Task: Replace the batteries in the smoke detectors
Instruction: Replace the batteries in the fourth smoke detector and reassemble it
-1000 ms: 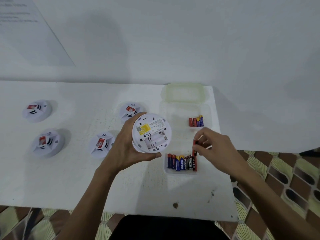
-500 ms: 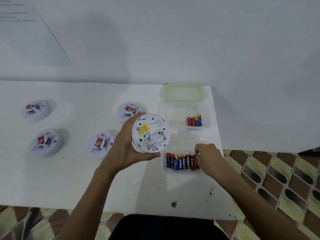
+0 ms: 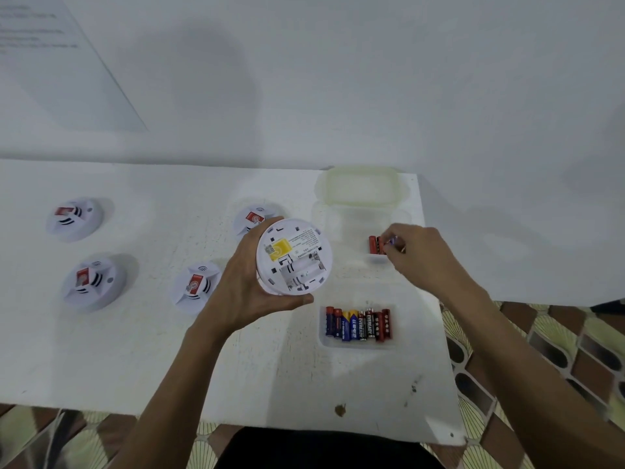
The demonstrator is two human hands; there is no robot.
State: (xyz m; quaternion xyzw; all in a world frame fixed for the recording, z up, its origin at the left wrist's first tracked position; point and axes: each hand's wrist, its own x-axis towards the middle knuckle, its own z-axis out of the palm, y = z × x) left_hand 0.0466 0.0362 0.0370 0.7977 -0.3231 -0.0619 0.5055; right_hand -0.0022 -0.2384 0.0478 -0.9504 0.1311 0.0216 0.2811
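My left hand [image 3: 243,286] grips a white round smoke detector [image 3: 294,257] from its left side and holds it above the table. Its back faces me, with a yellow label and an empty battery bay. My right hand [image 3: 419,255] reaches into a clear container [image 3: 324,218] at the back right. There its fingertips pinch a battery next to two red batteries [image 3: 374,245]. A small clear tray [image 3: 358,344] nearer to me holds a row of several mixed batteries [image 3: 358,323].
More white smoke detectors lie face up on the white table: two at the left [image 3: 74,218] [image 3: 91,282], one [image 3: 196,286] by my left wrist, one [image 3: 253,216] behind the held detector. The container's lid [image 3: 362,187] lies by the wall. The table's right edge runs beside the trays.
My right hand put a red battery into the near tray, then moved away from me to the batteries in the far container. The left hand with the detector stayed in place.
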